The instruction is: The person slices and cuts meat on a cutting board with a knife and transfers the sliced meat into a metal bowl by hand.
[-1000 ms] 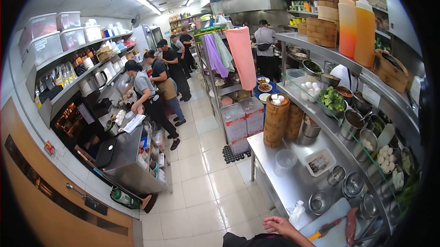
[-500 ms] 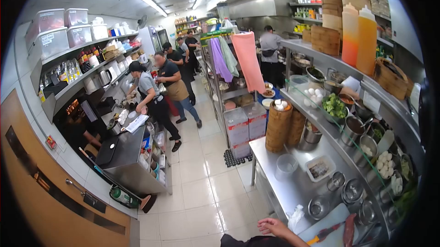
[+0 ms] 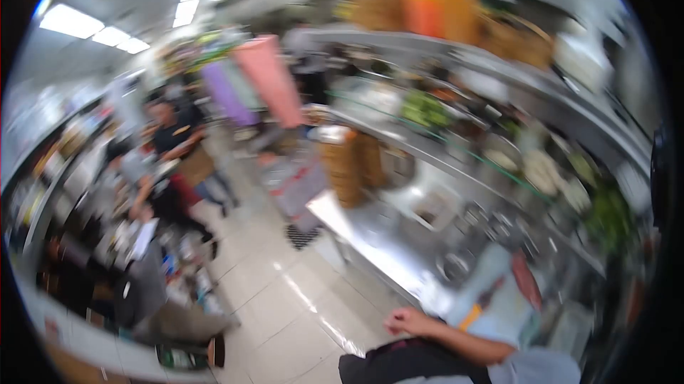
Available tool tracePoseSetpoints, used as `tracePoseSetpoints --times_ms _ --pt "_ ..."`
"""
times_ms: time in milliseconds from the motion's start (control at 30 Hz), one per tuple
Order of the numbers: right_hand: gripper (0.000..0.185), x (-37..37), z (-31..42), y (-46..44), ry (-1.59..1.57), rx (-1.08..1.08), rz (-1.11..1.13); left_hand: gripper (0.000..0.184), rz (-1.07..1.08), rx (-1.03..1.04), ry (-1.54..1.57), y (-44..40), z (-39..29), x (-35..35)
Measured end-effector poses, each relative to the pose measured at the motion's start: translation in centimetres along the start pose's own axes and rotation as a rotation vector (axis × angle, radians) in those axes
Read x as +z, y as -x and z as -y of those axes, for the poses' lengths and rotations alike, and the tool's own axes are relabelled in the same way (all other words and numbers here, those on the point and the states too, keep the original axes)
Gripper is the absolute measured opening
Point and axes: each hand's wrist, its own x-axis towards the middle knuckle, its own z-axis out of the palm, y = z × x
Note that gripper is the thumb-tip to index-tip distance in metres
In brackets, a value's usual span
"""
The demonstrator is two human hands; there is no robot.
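My right hand (image 3: pixel 406 321) is in front of my dark apron (image 3: pixel 410 364), the forearm reaching in from the lower right below a grey sleeve (image 3: pixel 545 367). Its fingers are loosely bent, slightly blurred, and nothing shows in them. Just beyond the forearm is a pale cutting board (image 3: pixel 463 298) on the steel counter. On it rest a knife with an orange handle (image 3: pixel 470 318) and a long reddish piece of food (image 3: pixel 526 281), whose kind I cannot make out. My hand is apart from both. My left hand is out of view.
Bamboo steamers (image 3: pixel 338 174), a white tub (image 3: pixel 429 211) and metal bowls (image 3: pixel 453 266) stand on the counter. Above runs a shelf of ingredients, with broccoli (image 3: pixel 425 110). A tiled floor aisle (image 3: pixel 278 305) lies left; several people work beyond, one in a brown apron (image 3: pixel 196 167).
The view has swung to the right and blurred, so the counter and shelves sit further left. My right hand's fingers, stretched out before, are now more bent. More of my forearm and sleeve shows.
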Motion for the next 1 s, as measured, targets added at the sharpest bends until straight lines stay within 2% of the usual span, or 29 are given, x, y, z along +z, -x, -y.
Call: tracePoseSetpoints --times_ms 33,100,133,200,233,267,300,333,400,467,533,567,633,700,767,800,867,1000 --pt "0.031 -0.2 3.2 1.1 0.056 -0.005 -0.027 0.051 0.055 0.03 -0.061 -0.8 0.6 -0.9" --pt "0.035 -0.9 3.8 2.7 0.092 0.056 -0.147 0.052 0.186 0.099 -0.208 -2.8 2.4 -3.0" --pt "0.039 -0.4 6.3 4.5 0.082 0.051 -0.27 0.053 0.246 0.139 -0.283 -4.7 3.2 -4.6" --pt "0.051 -0.8 4.6 5.5 0.163 -0.047 -0.414 0.054 0.347 0.21 -0.444 -10.3 3.2 -7.0" --pt "0.051 -0.6 3.9 6.5 0.14 -0.023 -0.454 0.054 0.33 0.306 -0.367 -11.1 1.3 -9.2" --pt "0.057 -1.2 2.9 7.5 0.071 0.035 -0.537 0.056 0.205 0.418 -0.357 -6.1 -9.8 -13.6" --pt "0.063 -1.1 2.5 7.9 0.004 0.095 -0.614 0.052 0.222 0.46 -0.242 -8.9 -10.6 -14.0" --pt "0.063 -0.7 1.5 9.6 -0.001 0.094 -0.629 0.046 0.14 0.53 -0.317 -7.7 -15.9 -14.4" --pt "0.066 -0.2 0.8 12.4 0.091 0.193 -0.687 0.041 0.138 0.66 -0.26 -9.3 -22.5 -15.0" --pt "0.063 1.4 -0.2 14.4 0.095 0.147 -0.733 0.039 0.147 0.819 -0.301 -9.1 -29.1 -14.4" --pt "0.065 2.8 -1.2 16.8 0.001 0.212 -0.834 0.037 0.257 0.972 -0.314 -7.5 -35.4 -12.8" --pt "0.062 3.0 -2.6 18.0 0.058 0.144 -0.886 0.037 0.31 1.065 -0.3 -6.9 -37.7 -11.3" --pt "0.061 3.6 -5.1 20.0 -0.007 0.162 -0.954 0.036 0.414 1.192 -0.281 -4.0 -42.2 -7.9" --pt "0.056 3.5 -6.4 21.9 -0.115 0.177 -1.047 0.036 0.474 1.249 -0.317 -1.2 -45.4 -3.6" --pt "0.054 2.8 -8.0 23.2 -0.163 0.203 -1.054 0.036 0.52 1.166 -0.295 1.7 -47.8 1.1" --pt "0.052 2.2 -8.6 23.8 -0.206 0.236 -1.069 0.036 0.506 1.157 -0.296 2.5 -48.5 3.4" --pt "0.05 0.9 -9.1 25.1 -0.22 0.21 -1.042 0.04 0.163 1.233 -0.53 3.1 -49.3 7.6" --pt "0.047 -2.5 -8.4 28.3 -0.201 0.137 -1.04 0.042 -0.024 1.167 -0.564 1.6 -49.6 12.9"
